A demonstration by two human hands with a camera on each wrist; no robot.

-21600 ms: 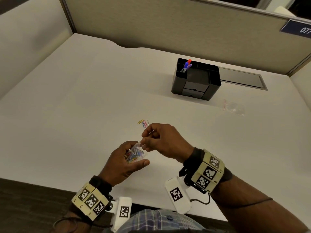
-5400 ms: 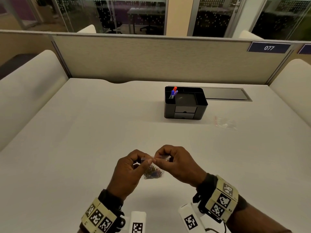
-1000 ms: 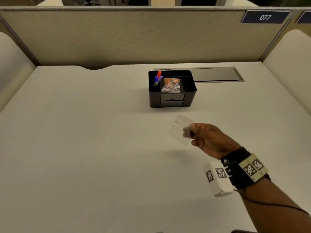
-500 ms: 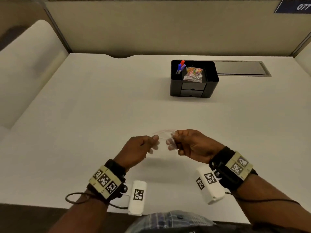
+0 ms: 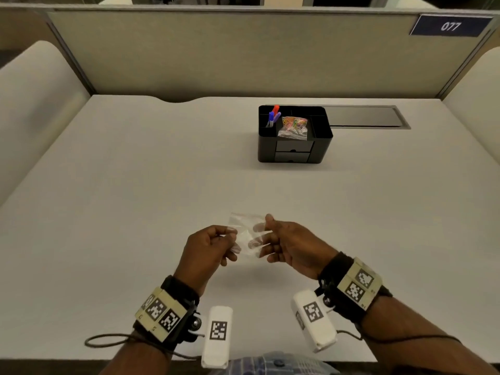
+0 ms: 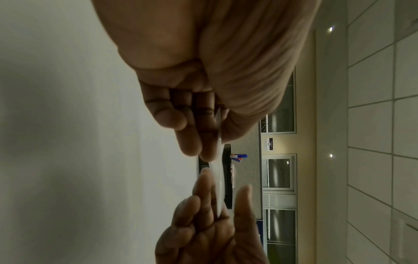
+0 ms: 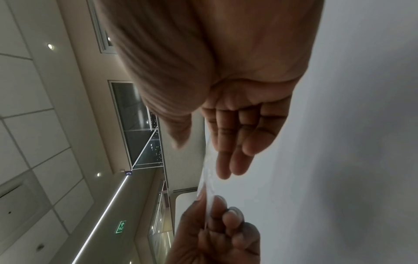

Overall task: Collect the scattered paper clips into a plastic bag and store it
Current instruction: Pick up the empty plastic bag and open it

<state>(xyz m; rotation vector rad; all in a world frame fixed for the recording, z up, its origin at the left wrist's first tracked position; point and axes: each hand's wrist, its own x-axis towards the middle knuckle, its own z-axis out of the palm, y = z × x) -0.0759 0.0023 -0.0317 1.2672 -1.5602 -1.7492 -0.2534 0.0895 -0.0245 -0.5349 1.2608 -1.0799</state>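
1. Beige cubicle partitions (image 5: pixel 243 50) wall in a pale desk (image 5: pixel 135 171), with a dark number plate (image 5: pixel 450 25) on the back panel.
2. Both hands meet over the near middle of the desk: the left hand (image 5: pixel 208 246) and the right hand (image 5: pixel 293 246) each pinch one side of an empty clear bag (image 5: pixel 244 231), held above the surface. The wrist views show thumb against fingers on the film on both sides.
3. A filled plastic bag (image 5: pixel 293 127) of coloured paper clips (image 5: pixel 295 121) already lies in the top tray of the black organizer (image 5: pixel 295 136) at the far side of the desk, so I judge the collecting and storing as largely done.
4. The step in hand looks like dealing with the spare bag. Whether its mouth is sealed, I cannot tell.
5. The next move likely calls for flattening or closing this bag and carrying it forward to the organizer or setting it aside; thin, slippery film needs a steady pinch.
6. No loose clips show on the desk.
7. Marker pens (image 5: pixel 273 116) stand in the organizer's left compartment, beside the filled bag; a grey cable hatch (image 5: pixel 370 117) lies just behind. Nothing stands between the hands and the organizer.
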